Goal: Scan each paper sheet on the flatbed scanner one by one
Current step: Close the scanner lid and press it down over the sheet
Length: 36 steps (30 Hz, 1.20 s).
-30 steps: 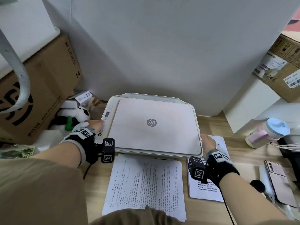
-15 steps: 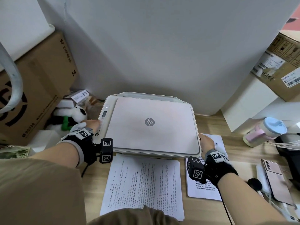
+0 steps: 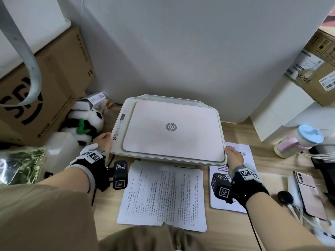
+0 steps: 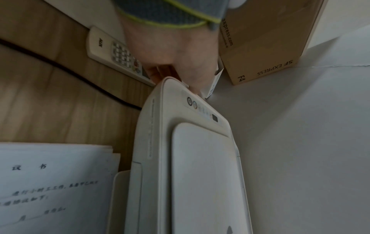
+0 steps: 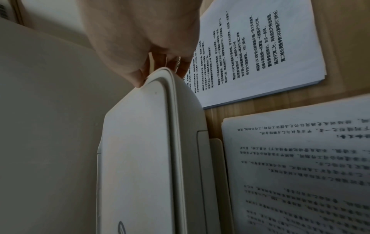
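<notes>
The head view is evenly lit, with edges bent by the lens. Both wrist views are rendered dim and slightly blurred.

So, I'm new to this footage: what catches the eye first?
The white scanner, lid closed, sits mid-desk against the wall. The left hand and right hand grip its two near corners. One stack of printed sheets lies in front of it, and another stack under the right wrist.
</notes>
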Each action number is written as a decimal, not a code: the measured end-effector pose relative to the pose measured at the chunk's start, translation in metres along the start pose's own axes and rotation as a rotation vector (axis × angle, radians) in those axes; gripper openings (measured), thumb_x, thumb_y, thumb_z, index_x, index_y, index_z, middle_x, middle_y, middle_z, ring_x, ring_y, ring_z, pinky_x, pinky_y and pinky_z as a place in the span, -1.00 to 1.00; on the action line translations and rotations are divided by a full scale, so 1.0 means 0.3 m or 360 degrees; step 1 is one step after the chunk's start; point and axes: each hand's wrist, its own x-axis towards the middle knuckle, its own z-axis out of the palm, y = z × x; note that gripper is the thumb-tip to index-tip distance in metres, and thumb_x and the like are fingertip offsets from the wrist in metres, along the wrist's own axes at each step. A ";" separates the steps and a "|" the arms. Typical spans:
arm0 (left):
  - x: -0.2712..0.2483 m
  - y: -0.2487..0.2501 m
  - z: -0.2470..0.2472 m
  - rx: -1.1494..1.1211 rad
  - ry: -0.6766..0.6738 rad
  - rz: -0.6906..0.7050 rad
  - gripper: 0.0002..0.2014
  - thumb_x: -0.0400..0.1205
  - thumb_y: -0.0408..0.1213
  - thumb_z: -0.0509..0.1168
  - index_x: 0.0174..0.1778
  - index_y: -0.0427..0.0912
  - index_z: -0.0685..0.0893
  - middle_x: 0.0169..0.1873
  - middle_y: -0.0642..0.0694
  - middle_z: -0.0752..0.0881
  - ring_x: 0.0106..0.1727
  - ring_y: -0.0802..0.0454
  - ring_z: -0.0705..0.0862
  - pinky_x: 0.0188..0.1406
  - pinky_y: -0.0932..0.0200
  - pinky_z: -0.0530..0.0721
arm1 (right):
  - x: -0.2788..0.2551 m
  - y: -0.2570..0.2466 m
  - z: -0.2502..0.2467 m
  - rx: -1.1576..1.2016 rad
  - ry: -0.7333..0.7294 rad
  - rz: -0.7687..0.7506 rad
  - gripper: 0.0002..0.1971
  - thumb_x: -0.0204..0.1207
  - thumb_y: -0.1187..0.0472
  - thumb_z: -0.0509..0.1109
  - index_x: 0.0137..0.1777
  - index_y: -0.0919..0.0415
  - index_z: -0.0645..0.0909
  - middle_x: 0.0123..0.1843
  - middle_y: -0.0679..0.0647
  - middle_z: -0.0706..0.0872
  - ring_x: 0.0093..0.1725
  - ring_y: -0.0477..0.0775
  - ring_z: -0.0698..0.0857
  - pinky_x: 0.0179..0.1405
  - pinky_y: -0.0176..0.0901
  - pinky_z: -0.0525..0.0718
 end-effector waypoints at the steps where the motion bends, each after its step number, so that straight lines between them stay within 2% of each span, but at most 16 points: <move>1: -0.007 -0.007 -0.002 -0.0029 0.0010 0.0015 -0.71 0.66 -0.31 0.21 0.23 -0.31 0.70 -0.04 -0.27 0.75 -0.01 -0.03 0.58 -0.11 0.40 0.55 | -0.013 0.004 -0.003 0.0047 0.0014 0.0018 -0.67 0.63 0.31 0.24 0.37 0.36 0.57 0.37 0.19 0.62 0.35 0.18 0.60 0.05 -0.24 0.46; 2: -0.013 -0.013 -0.001 -0.0058 0.0016 0.0021 -0.70 0.67 -0.34 0.21 0.25 -0.35 0.68 -0.09 -0.25 0.73 -0.01 -0.01 0.55 -0.27 0.55 0.50 | -0.020 0.012 -0.006 0.0100 0.0028 0.0029 -0.66 0.62 0.31 0.25 0.36 0.36 0.58 0.34 0.16 0.64 0.26 0.13 0.61 0.01 -0.29 0.46; 3: -0.018 -0.015 0.001 -0.0074 0.0025 0.0027 -0.70 0.68 -0.35 0.20 0.27 -0.36 0.66 -0.05 -0.25 0.72 0.00 0.00 0.54 -0.35 0.61 0.47 | -0.023 0.021 -0.006 0.0130 0.0043 0.0017 -0.67 0.61 0.30 0.25 0.33 0.36 0.61 0.31 0.16 0.66 0.16 0.10 0.61 -0.08 -0.35 0.51; 4: -0.025 -0.015 -0.001 -0.0060 0.0040 0.0032 -0.69 0.68 -0.34 0.20 0.28 -0.36 0.66 0.06 -0.28 0.72 0.02 -0.02 0.56 -0.26 0.57 0.50 | -0.024 0.032 -0.007 0.0146 0.0049 0.0000 -0.68 0.61 0.30 0.25 0.31 0.35 0.62 0.26 0.17 0.68 0.08 0.08 0.58 -0.13 -0.37 0.54; 6: -0.040 -0.017 -0.007 0.0003 0.0064 0.0043 -0.69 0.68 -0.30 0.20 0.28 -0.32 0.67 0.21 -0.29 0.70 0.16 -0.14 0.64 0.13 0.25 0.54 | -0.025 0.051 -0.005 0.0181 0.0063 -0.0022 -0.67 0.61 0.24 0.26 0.33 0.31 0.62 0.25 0.15 0.68 0.06 0.08 0.57 0.04 -0.25 0.56; 7: -0.037 -0.026 -0.010 0.0017 0.0063 0.0039 -0.69 0.69 -0.28 0.19 0.28 -0.31 0.67 0.22 -0.28 0.69 0.22 -0.20 0.64 0.22 0.15 0.52 | -0.028 0.058 -0.002 0.0195 0.0064 -0.0023 -0.66 0.62 0.21 0.26 0.34 0.29 0.62 0.25 0.14 0.67 0.07 0.09 0.57 0.11 -0.16 0.54; 10: -0.034 -0.056 -0.007 0.0037 0.0002 0.0053 -0.68 0.71 -0.30 0.13 0.31 -0.31 0.64 0.26 -0.29 0.67 0.31 -0.26 0.59 0.28 0.10 0.47 | -0.034 0.072 0.005 0.0255 0.0056 -0.0037 -0.64 0.63 0.15 0.25 0.35 0.27 0.60 0.11 0.10 0.64 0.02 0.08 0.55 0.06 -0.13 0.51; 13: -0.053 -0.059 0.005 0.0159 0.0020 0.0071 -0.64 0.76 -0.29 0.02 0.40 -0.26 0.56 0.34 -0.24 0.61 0.36 -0.27 0.53 0.35 0.07 0.41 | -0.039 0.079 0.010 0.0261 0.0069 -0.0062 -0.65 0.63 0.13 0.24 0.35 0.24 0.61 0.13 0.12 0.67 0.00 0.07 0.57 0.07 -0.07 0.57; 16: -0.069 -0.058 0.011 0.0203 0.0059 0.0127 -0.63 0.77 -0.29 -0.02 0.41 -0.26 0.54 0.35 -0.30 0.59 0.37 -0.27 0.52 0.35 0.06 0.40 | -0.042 0.080 0.017 0.0261 0.0092 -0.0084 -0.65 0.64 0.15 0.21 0.35 0.23 0.61 0.11 0.12 0.67 -0.04 0.09 0.58 -0.02 -0.09 0.56; 20: -0.050 -0.080 0.025 0.0223 0.0102 0.0175 -0.64 0.77 -0.28 -0.03 0.40 -0.25 0.54 0.34 -0.33 0.59 0.35 -0.30 0.52 0.36 0.02 0.41 | -0.050 0.081 0.025 0.0252 0.0115 -0.0118 -0.65 0.67 0.16 0.16 0.37 0.23 0.58 0.20 0.11 0.65 0.08 0.09 0.57 0.08 -0.14 0.52; 24: -0.038 -0.091 0.034 0.0285 0.0155 0.0157 -0.64 0.76 -0.24 -0.03 0.37 -0.17 0.56 0.32 -0.32 0.61 0.32 -0.32 0.53 0.33 -0.01 0.43 | -0.049 0.087 0.036 0.0241 0.0143 -0.0131 -0.66 0.67 0.13 0.17 0.35 0.16 0.59 0.29 0.14 0.66 0.19 0.17 0.61 0.26 0.02 0.59; 27: -0.037 -0.093 0.033 0.0326 0.0158 0.0154 -0.63 0.77 -0.22 -0.04 0.38 -0.15 0.55 0.31 -0.32 0.61 0.31 -0.32 0.54 0.31 0.01 0.41 | -0.045 0.091 0.042 0.0233 0.0163 -0.0141 -0.66 0.68 0.14 0.15 0.37 0.19 0.57 0.35 0.18 0.64 0.30 0.19 0.59 0.40 0.08 0.52; 36: -0.031 -0.098 0.028 0.0305 0.0147 0.0155 -0.64 0.76 -0.22 -0.03 0.37 -0.14 0.56 0.32 -0.35 0.58 0.31 -0.32 0.53 0.32 -0.04 0.43 | -0.039 0.094 0.049 0.0225 0.0192 -0.0189 -0.63 0.72 0.19 0.07 0.43 0.26 0.50 0.41 0.20 0.57 0.38 0.23 0.52 0.34 -0.06 0.45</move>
